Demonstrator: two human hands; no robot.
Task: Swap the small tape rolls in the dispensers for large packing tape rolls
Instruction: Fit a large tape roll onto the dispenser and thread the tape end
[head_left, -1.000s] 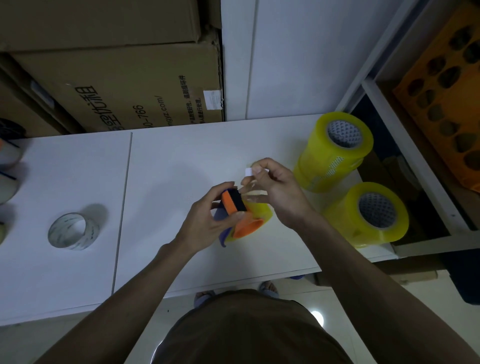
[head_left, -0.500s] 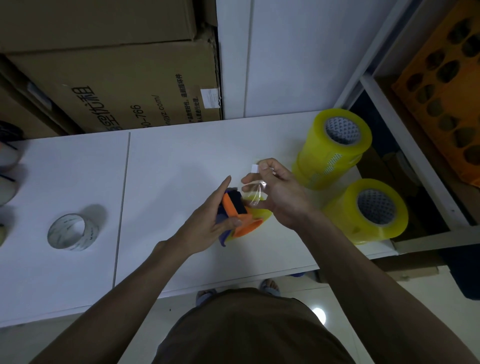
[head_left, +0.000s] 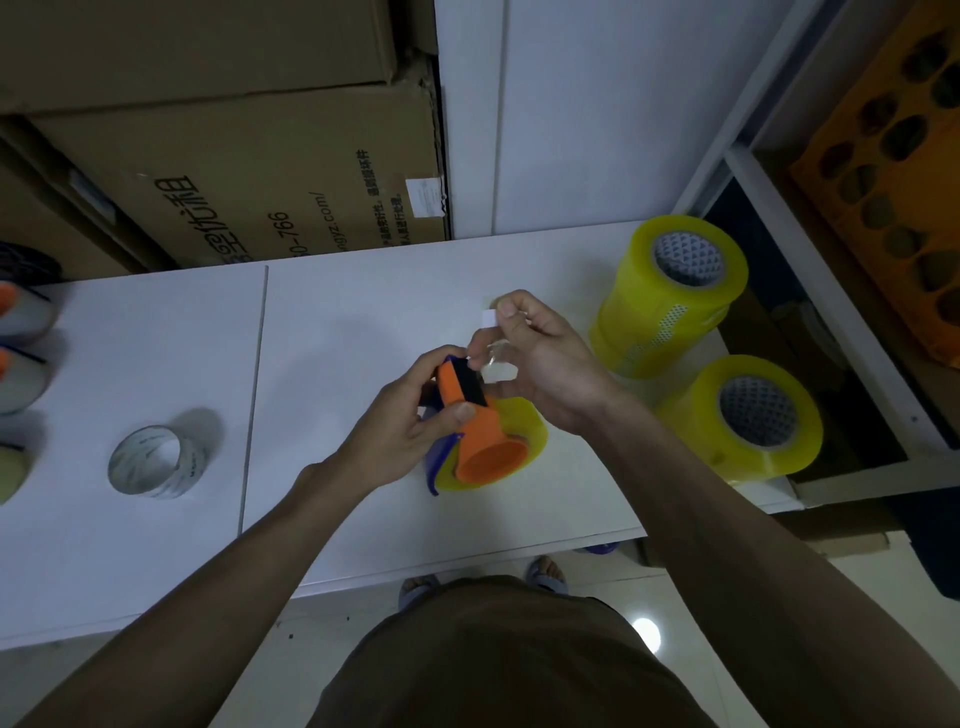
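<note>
While my left hand (head_left: 415, 415) grips the orange plastic dispenser (head_left: 475, 421) at centre frame, my right hand (head_left: 540, 364) pinches the clear tape's white-tabbed end (head_left: 491, 318); threading it across the blade likely comes next.

Stockroom or packing area, as I read it from the head cam: printed cardboard cartons (head_left: 249, 171) stacked vs. the wall behind a plain white worktop (head_left: 156, 364), bulk yellow packing tape rolls (head_left: 670, 296) at its right end, orange plastic crate (head_left: 893, 171) shelved alongside, tiled floor (head_left: 685, 613) below.

White table (head_left: 156, 545) against a white wall (head_left: 597, 114). Cardboard boxes (head_left: 249, 171) stacked behind, left. White shelf frame (head_left: 810, 291) right, orange crate (head_left: 883, 171) inside. Glossy tiled floor (head_left: 727, 613). Dim light.
</note>
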